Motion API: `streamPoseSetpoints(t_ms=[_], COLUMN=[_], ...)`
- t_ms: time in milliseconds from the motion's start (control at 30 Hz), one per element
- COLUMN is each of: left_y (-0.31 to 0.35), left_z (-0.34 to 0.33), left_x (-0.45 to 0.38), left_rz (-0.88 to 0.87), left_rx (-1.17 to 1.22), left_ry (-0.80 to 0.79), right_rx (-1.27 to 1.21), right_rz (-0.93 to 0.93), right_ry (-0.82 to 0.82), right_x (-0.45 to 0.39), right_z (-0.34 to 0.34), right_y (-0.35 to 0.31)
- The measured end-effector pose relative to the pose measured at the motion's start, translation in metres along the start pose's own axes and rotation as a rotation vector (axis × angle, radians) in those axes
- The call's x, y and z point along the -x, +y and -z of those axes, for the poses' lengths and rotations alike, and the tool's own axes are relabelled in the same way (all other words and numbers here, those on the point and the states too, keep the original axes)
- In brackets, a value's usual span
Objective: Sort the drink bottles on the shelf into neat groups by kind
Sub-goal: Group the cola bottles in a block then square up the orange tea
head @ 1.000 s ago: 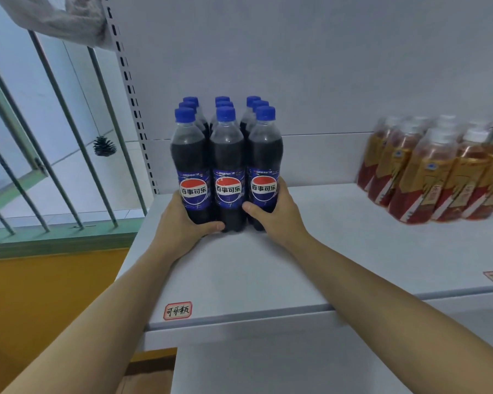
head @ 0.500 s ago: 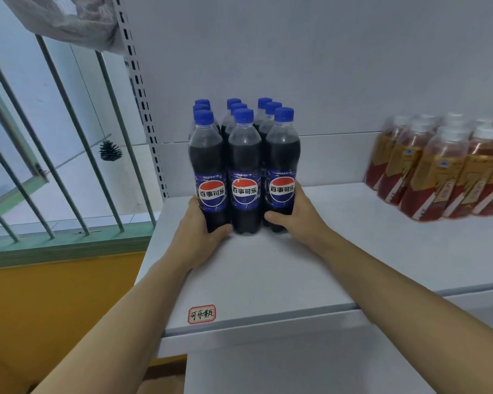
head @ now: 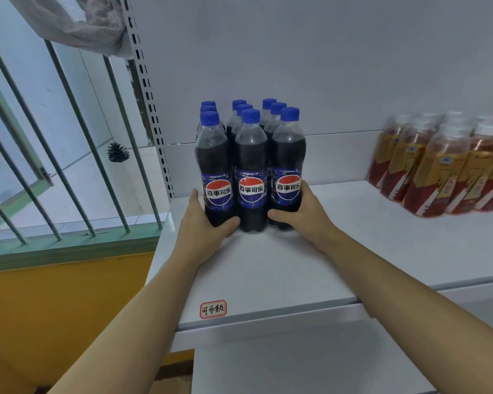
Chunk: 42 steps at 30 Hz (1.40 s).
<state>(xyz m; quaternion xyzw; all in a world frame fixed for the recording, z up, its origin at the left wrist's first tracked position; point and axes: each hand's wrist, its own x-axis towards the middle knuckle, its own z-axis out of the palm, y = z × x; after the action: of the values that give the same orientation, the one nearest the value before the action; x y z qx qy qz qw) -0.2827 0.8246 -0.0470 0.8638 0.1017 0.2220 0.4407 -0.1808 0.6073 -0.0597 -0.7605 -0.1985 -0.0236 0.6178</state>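
Several dark cola bottles (head: 251,166) with blue caps and blue labels stand in a tight block, three wide, near the left end of the white shelf (head: 268,274). My left hand (head: 202,226) cups the block's left side, its thumb wrapped across the base of the front left bottle. On the other side my right hand (head: 305,217) holds the front right bottle the same way. Several amber tea bottles (head: 439,166) with white caps and gold-red labels stand grouped at the right.
A red-bordered handwritten label (head: 213,309) is stuck near the shelf's front edge. The slotted shelf upright (head: 148,95) rises at the back left, beside green window bars (head: 69,137). Bare shelf lies between the two bottle groups.
Both hands keep their hold on the sides of the cola block. The view has shifted a little to the left, so the bottles sit further right in the picture.
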Motion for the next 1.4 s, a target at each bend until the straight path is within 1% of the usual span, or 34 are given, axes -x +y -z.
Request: streamPoseSetpoints(t_ms=[33,67,133,167,200,233,267,300,333,367,400,500,600,700,867,967,1033,1067,1100,1133,1167,1233,1267,1333,1400], left_y=[0.005,0.010,0.020,0.026,0.032,0.039,0.044,0.050,0.056,0.063,0.070,0.100,0.136,0.174,0.220,0.235,0.243,0.247,0.250,0.251,0.253,0.255,0.254,0.251,0.248], left_z=[0.004,0.008,0.017,0.021,0.021,0.019,0.012,0.002,-0.011,-0.027,-0.042,-0.092,-0.146,-0.203,-0.296,-0.336,-0.354,-0.360,-0.365,-0.369,-0.372,-0.377,-0.381,-0.385,-0.386], left_x=[0.003,0.006,0.014,0.018,0.021,0.025,0.028,0.030,0.033,0.034,0.034,0.030,0.018,0.006,-0.013,-0.024,-0.032,-0.035,-0.036,-0.036,-0.034,-0.028,-0.027,-0.026,-0.029], left_rz=[0.006,-0.045,-0.291,-0.404,-0.481,-0.526,-0.554,-0.576,-0.596,-0.612,-0.621,-0.596,-0.564,-0.482,-0.191,-0.066,0.057,0.123,0.179,0.223,0.259,0.293,0.281,0.280,0.293], left_rx=[-0.015,-0.050,-0.146,-0.193,-0.229,-0.250,-0.269,-0.291,-0.316,-0.333,-0.328,-0.300,-0.305,-0.208,0.147,0.327,0.438,0.496,0.563,0.670,0.800,0.968,0.996,1.030,1.045], left_ry=[0.056,0.142,0.321,0.330,0.260,0.128,-0.036,-0.196,-0.321,-0.398,-0.442,-0.517,-0.549,-0.471,-0.287,-0.137,-0.043,-0.013,-0.003,-0.018,-0.068,-0.169,-0.200,-0.218,-0.214], right_rx=[0.019,0.053,0.213,0.337,0.462,0.569,0.654,0.720,0.768,0.802,0.831,0.909,0.920,0.882,0.843,0.760,0.676,0.599,0.492,0.359,0.214,-0.068,-0.194,-0.430,-0.556], right_rz=[-0.011,-0.027,-0.064,-0.066,-0.055,-0.038,-0.022,-0.007,0.013,0.039,0.061,0.100,0.164,0.227,0.354,0.370,0.385,0.366,0.308,0.214,0.097,-0.133,-0.203,-0.272,-0.327], right_ry=[-0.005,-0.014,-0.041,-0.057,-0.076,-0.092,-0.102,-0.107,-0.107,-0.104,-0.098,-0.050,0.035,0.130,0.207,0.274,0.358,0.406,0.453,0.492,0.505,0.437,0.398,0.351,0.279], right_x=[0.002,0.004,0.009,0.013,0.018,0.025,0.033,0.042,0.050,0.059,0.066,0.078,0.077,0.072,0.062,0.053,0.044,0.037,0.029,0.020,0.010,-0.013,-0.025,-0.043,-0.055], right_z=[0.002,0.005,0.016,0.025,0.035,0.045,0.057,0.069,0.081,0.095,0.109,0.160,0.213,0.266,0.351,0.394,0.416,0.426,0.433,0.439,0.442,0.443,0.443,0.443,0.442], right_y=[-0.002,-0.005,-0.012,-0.014,-0.014,-0.013,-0.012,-0.011,-0.009,-0.007,-0.005,0.000,0.004,0.010,0.030,0.041,0.049,0.054,0.058,0.062,0.066,0.077,0.083,0.094,0.101])
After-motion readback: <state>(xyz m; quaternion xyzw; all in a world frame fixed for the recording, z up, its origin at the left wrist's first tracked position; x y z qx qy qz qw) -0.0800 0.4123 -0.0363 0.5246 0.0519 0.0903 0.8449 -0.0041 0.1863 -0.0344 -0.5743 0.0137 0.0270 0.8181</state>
